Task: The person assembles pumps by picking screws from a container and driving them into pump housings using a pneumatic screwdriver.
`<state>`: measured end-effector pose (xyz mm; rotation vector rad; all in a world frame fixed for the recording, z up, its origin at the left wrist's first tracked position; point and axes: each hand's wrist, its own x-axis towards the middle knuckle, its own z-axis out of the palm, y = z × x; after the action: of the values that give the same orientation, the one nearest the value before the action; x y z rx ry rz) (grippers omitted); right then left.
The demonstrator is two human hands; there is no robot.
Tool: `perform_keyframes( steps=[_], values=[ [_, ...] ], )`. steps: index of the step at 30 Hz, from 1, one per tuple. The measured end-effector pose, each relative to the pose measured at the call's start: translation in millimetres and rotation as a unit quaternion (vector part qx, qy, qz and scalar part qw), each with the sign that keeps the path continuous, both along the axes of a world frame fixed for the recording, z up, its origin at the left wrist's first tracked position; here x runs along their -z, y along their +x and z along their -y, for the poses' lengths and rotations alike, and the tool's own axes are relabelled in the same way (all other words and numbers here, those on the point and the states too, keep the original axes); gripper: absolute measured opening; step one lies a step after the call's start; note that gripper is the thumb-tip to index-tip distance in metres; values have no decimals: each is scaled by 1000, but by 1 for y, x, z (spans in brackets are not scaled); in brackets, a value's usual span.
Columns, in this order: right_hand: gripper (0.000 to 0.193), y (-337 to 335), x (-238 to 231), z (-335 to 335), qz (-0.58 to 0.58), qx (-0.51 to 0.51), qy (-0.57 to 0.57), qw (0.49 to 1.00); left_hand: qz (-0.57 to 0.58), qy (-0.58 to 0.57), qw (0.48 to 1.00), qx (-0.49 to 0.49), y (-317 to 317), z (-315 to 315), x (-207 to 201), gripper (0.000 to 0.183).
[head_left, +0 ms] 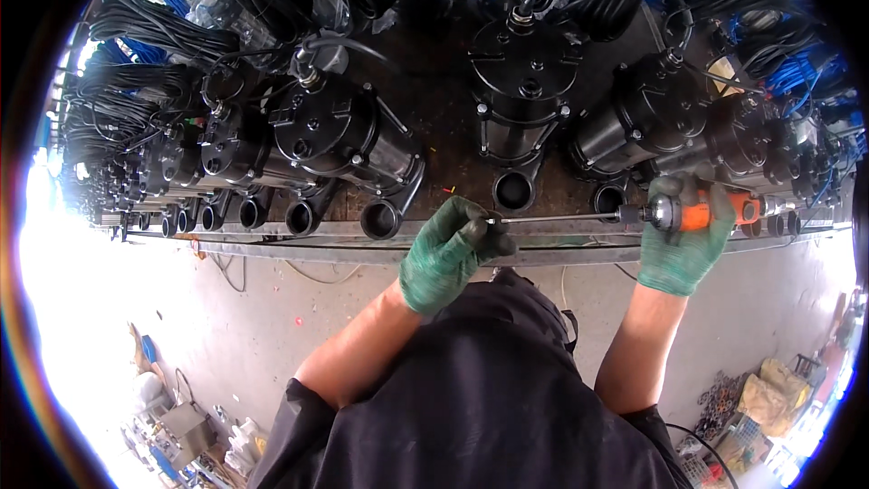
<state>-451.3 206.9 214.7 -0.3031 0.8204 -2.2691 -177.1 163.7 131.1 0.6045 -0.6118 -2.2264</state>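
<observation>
An orange power screwdriver (697,215) is held level above the near edge of a dark tabletop (448,158), its long steel shaft (561,217) pointed left. The body of the tool is gripped by the right hand (685,249), gloved in green, with the fingers curled around it behind the metal chuck. By the left hand (448,254), gloved to match, the shaft is met at its far left tip, where thumb and fingers are pinched together; whether a small fastener is also held there cannot be told. Beyond the hands, black cylindrical pumps with round outlets are lined up: one pump (525,81) is set upright at center, another (335,136) is tilted to its left, and a third (643,118) is leaned at its right. More pumps are ranged toward both ends, and bundles of black cable (163,25) are heaped on the far side among blue cords. Dark clothing (480,389) is worn by the person, below whom a gray concrete floor (290,326) is seen, with tan sacks (774,389) piled at the near right.
</observation>
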Motion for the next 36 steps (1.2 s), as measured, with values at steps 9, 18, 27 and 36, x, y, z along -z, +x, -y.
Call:
perform_keyframes(
  steps=[9,18,27,36],
  values=[
    [23,7,4,5,-7,14,12,1000,37,-4,999,-5,-4,-2,-3,15],
    [20,9,9,5,-36,11,-2,999,-35,47,998,-16,-10,-4,2,13],
    [18,6,12,1,-42,-32,-31,998,60,48,997,21,-7,0,2,18],
    [23,9,6,3,-72,-2,-4,997,-57,121,991,-25,-15,-1,8,13]
  ],
)
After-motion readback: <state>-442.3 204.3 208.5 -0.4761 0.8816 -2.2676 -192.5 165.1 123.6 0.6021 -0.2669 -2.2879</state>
